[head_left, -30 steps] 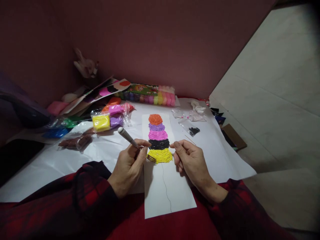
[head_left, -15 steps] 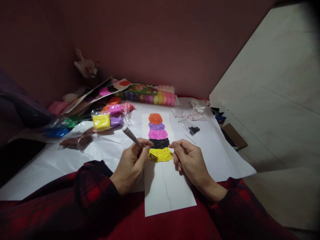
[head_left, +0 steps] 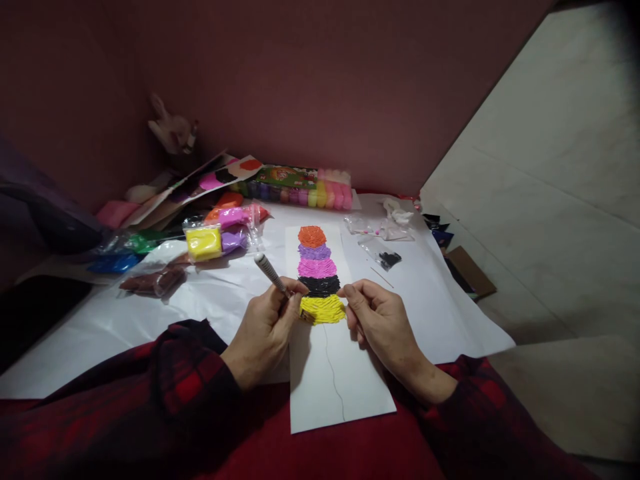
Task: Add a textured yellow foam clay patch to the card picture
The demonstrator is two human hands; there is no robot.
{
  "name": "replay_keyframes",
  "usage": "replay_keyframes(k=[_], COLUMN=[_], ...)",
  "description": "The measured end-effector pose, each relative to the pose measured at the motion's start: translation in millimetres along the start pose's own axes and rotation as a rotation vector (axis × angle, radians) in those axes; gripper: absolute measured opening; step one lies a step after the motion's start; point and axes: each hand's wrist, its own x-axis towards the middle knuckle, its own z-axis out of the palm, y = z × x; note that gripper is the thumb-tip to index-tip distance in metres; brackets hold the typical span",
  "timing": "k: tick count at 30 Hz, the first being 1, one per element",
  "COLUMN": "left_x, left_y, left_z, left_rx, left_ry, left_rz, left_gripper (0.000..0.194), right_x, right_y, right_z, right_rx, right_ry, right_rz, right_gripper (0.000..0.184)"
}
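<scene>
A pen-like tool (head_left: 270, 272) with a grey-and-white patterned handle rests in my closed left hand (head_left: 263, 340), its handle leaning up to the left. Its dark metal end shows by the left edge of a yellow clay band (head_left: 325, 310). My right hand (head_left: 383, 327) pinches thumb and forefinger at the right side of the black band (head_left: 323, 287); whatever it holds is too small to make out. Both hands are over a white card (head_left: 320, 393) bearing textured orange, purple, pink, black and yellow bands, with a thin wavy line drawn below.
Bagged clay, including a yellow block (head_left: 203, 244), lies left. A multicoloured clay pack (head_left: 300, 188) stands against the wall. To the right are a small bag with black clay (head_left: 389, 259), a thin stick (head_left: 383, 278) and crumpled white material (head_left: 399, 212).
The tool in my left hand has turned slightly, its handle top shifting right and its metal end showing less. My right hand stays nearly still.
</scene>
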Motion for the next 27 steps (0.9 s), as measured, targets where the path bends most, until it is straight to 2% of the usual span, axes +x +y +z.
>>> replay_keyframes(k=[18,27], left_x=[-2.3,-2.9], left_y=[-4.4,-2.3], left_z=[-1.1,-3.6], left_rx=[0.023,0.057], left_ry=[0.035,0.109], left_rz=[-0.038,-0.026], left_gripper=[0.014,0.013], right_x=[-1.1,-0.6], right_y=[-2.2,-1.6], right_z=[-0.9,-1.1], right_rx=[-0.055,-0.051], right_ry=[-0.02,-0.019], right_rz=[-0.025,-0.013], right_gripper=[0.029,0.028])
